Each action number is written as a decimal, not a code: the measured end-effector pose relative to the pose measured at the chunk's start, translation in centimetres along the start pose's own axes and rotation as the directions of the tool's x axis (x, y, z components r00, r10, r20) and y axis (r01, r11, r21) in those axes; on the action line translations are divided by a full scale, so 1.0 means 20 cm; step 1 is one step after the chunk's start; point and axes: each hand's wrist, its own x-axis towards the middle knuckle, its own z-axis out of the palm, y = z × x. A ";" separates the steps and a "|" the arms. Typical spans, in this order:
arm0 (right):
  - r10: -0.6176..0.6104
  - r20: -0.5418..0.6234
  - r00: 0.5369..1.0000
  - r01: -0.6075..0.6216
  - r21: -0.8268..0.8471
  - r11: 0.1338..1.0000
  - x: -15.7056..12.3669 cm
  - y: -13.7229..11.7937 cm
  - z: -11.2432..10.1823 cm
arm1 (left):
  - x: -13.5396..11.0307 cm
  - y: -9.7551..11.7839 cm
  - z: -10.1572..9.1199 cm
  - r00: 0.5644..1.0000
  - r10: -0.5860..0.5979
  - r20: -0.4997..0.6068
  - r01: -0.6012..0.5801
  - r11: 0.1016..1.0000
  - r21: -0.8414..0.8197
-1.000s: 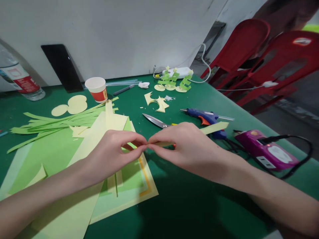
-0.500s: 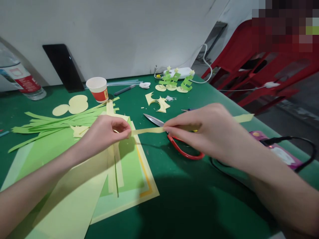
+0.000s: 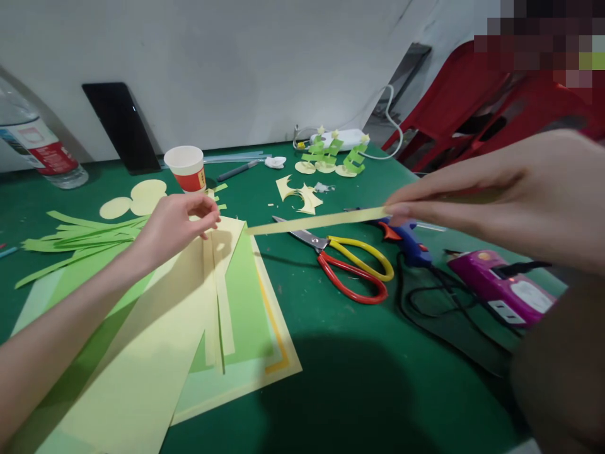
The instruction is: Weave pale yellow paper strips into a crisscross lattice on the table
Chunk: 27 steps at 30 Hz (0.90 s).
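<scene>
My right hand (image 3: 501, 195) is closed, thumb and fingers pinching a long pale-yellow paper strip (image 3: 316, 221). The strip stretches left above red-and-yellow-handled scissors (image 3: 352, 268), its far end by the corner of the paper pile. My left hand (image 3: 182, 221) hovers over the paper with loosely curled fingers slightly apart, holding nothing and clear of the strip. Beneath it lie a pale-yellow sheet (image 3: 137, 353), further narrow yellow strips (image 3: 222, 315) and green sheets (image 3: 248, 321). Cut green strips (image 3: 80, 236) fan out to its left.
A paper cup (image 3: 184, 169), bottle (image 3: 47, 151) and leaning black phone (image 3: 120, 129) stand at the back. Small green paper plants (image 3: 326, 151) and yellow offcuts (image 3: 302, 195) sit farther right. A blue glue gun (image 3: 413, 243), cables and purple power box (image 3: 496, 284) lie near my right hand.
My right hand has moved right and up, drawing the strip along. My left hand has let go of the strip and shifted left and slightly up.
</scene>
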 end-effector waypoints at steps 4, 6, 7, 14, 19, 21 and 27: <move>-0.083 0.183 0.980 0.054 0.155 0.986 0.04 -0.11 0.11 | -0.08 0.11 0.04 0.985 0.138 0.101 -0.130 0.988 -0.082; -0.085 0.198 0.976 0.045 0.199 0.979 0.06 -0.17 0.19 | -0.13 0.15 0.07 0.959 0.208 0.190 -0.214 0.977 0.013; -0.111 0.191 0.975 0.068 0.220 0.973 0.06 -0.19 0.23 | -0.15 0.16 0.09 0.948 0.237 0.213 -0.254 0.965 0.059; -0.197 0.125 0.972 0.115 0.478 0.871 0.03 -0.28 0.37 | -0.21 0.17 0.16 0.910 0.367 0.192 -0.389 0.916 0.093; -0.187 0.177 0.966 0.059 0.554 0.830 0.02 -0.30 0.35 | -0.22 0.20 0.15 0.897 0.386 0.215 -0.404 0.914 0.046; -0.174 0.202 0.964 0.033 0.557 0.830 0.02 -0.30 0.35 | -0.22 0.21 0.15 0.897 0.382 0.222 -0.402 0.915 0.048; -0.190 0.302 0.934 0.008 0.515 0.857 0.03 -0.29 0.34 | -0.23 0.21 0.12 0.885 0.385 0.263 -0.422 0.901 0.102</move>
